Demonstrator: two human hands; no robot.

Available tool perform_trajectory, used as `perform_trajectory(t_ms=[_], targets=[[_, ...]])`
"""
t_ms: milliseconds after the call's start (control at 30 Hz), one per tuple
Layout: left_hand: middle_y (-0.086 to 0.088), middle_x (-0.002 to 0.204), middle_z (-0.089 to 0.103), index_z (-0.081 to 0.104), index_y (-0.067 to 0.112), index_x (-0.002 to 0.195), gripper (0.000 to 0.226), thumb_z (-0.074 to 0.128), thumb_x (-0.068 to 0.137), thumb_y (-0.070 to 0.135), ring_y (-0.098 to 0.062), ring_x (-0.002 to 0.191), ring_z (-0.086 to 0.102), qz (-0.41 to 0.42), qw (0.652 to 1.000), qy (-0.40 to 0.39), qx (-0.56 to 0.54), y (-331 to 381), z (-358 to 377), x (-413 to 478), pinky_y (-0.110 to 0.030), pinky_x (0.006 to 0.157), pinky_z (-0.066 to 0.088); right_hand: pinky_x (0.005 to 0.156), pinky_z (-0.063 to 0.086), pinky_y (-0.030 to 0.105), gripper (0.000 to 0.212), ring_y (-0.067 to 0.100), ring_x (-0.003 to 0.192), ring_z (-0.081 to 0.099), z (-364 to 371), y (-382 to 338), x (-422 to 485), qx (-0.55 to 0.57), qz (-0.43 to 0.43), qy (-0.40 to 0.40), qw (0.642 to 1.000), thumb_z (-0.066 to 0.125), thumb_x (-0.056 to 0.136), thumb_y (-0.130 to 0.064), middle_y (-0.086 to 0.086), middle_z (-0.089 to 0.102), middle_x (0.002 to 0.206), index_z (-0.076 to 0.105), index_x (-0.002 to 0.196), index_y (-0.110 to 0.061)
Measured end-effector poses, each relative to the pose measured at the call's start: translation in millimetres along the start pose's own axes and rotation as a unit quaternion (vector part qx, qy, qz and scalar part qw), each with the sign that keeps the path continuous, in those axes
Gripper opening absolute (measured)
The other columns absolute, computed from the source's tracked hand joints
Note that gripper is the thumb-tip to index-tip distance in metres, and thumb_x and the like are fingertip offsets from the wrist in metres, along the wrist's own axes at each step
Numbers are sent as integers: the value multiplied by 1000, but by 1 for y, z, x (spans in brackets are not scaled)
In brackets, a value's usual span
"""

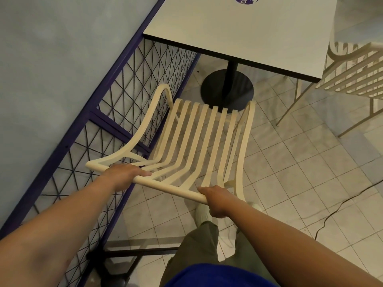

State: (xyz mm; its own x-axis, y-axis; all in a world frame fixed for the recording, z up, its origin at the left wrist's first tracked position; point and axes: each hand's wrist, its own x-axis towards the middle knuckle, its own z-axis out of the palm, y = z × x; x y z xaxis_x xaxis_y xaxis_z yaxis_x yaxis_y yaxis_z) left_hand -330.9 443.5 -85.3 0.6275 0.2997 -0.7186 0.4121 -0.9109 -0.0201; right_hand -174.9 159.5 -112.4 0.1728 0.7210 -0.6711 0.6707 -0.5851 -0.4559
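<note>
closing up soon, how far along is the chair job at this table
Done: both hands have the chair by its top rail, the left hand toward one end and the right hand at the other. In hand: the chair faces the table, with its seat front close to the black base and the whole seat outside the tabletop edge. Left, probably: sliding it under, if tucking in is the aim.

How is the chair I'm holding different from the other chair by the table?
The held chair is gripped at its top rail by the left hand and right hand; the other chair is untouched. The held chair stands beside the wire fence; the other chair is partly out of frame at right. Both are cream and slatted.
</note>
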Motion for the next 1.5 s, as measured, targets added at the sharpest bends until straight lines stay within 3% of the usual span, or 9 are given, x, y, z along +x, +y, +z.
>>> perform_trajectory(t_ms=[633,800,1067,1167,1300,1400,1500], targets=[[10,138,55,34,66,140,81,47,93,0,-20,118,55,3,1000,2,20,2,2,5,-41,92,43,87,47,35,62,19,95,53,-1,1,3,-6,-15,5,1000,70,81,-6,6,59,118,45,135,-23],[9,134,58,35,66,139,79,48,93,2,-19,112,58,0,1000,14,12,-1,-1,9,-38,88,47,88,47,35,59,22,101,56,-7,2,7,-10,-14,7,1000,69,82,-6,7,59,119,47,134,-22],[7,136,57,39,59,142,73,50,95,4,-20,112,58,-16,999,14,33,7,-15,13,-33,84,44,83,46,33,58,18,92,52,-15,12,13,-4,0,12,1000,68,82,-8,4,60,117,50,134,-26],[11,134,59,41,61,138,68,56,93,13,-17,111,58,-9,1000,-3,14,8,-19,13,-35,85,47,81,46,33,59,21,94,55,-17,13,13,-2,4,3,1000,67,82,-9,6,58,118,49,134,-28],[17,131,59,44,62,134,56,65,86,43,-13,114,56,10,999,-33,-13,6,-22,16,-38,87,48,80,41,31,52,19,92,53,-20,16,11,26,-6,-6,1000,66,87,-22,5,59,119,48,136,-26],[13,136,56,44,54,141,72,73,75,58,-13,113,55,11,993,-54,-102,12,-22,20,-35,89,47,82,39,31,53,18,95,52,-24,19,7,52,-13,-20,998,63,91,-41,6,60,125,47,138,-24],[7,147,48,45,47,144,86,76,67,70,-17,126,49,32,978,-90,-185,23,-26,22,-39,104,41,98,39,36,69,26,121,50,-30,23,-1,76,8,-30,997,57,92,-55,7,50,143,37,149,-23]])
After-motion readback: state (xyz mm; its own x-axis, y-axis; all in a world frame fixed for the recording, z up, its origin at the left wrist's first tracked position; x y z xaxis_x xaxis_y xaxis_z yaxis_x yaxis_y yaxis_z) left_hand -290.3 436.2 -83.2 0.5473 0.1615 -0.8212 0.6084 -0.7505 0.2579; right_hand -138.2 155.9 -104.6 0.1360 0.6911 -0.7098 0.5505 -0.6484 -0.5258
